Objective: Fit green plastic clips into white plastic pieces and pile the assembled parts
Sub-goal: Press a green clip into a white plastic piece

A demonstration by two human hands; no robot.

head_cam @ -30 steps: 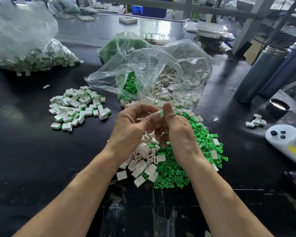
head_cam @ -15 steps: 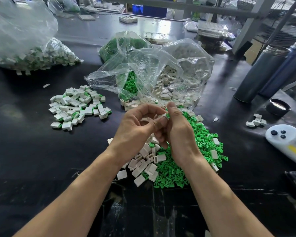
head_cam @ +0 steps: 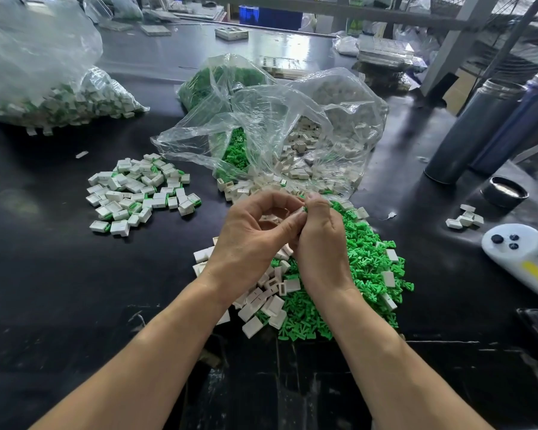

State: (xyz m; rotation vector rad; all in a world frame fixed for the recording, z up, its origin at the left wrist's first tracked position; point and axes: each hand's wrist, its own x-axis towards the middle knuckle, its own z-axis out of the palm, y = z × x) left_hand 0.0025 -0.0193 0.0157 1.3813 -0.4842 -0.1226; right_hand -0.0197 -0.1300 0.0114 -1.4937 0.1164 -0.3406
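Both hands meet above the middle of the black table. My left hand [head_cam: 249, 237] pinches a small white plastic piece [head_cam: 298, 211] between thumb and forefinger. My right hand [head_cam: 322, 243] presses against the same piece from the right, thumb on top; a sliver of green clip shows at the joint. Under the hands lie a heap of loose green clips [head_cam: 364, 268] and a heap of white pieces [head_cam: 269, 293]. A pile of assembled white-and-green parts [head_cam: 140, 193] sits to the left.
Open clear bags of green clips [head_cam: 230, 150] and white pieces [head_cam: 323, 141] lie behind the hands. A big bag of assembled parts [head_cam: 59, 103] is far left. Two dark bottles [head_cam: 479, 128], a black lid [head_cam: 505, 191], a white controller [head_cam: 516, 246] and three white pieces [head_cam: 465, 217] stand right.
The hands stayed together over the heaps and shifted slightly down. The fingers worked the white piece and clip closer; my right thumb now sits on top of the piece.
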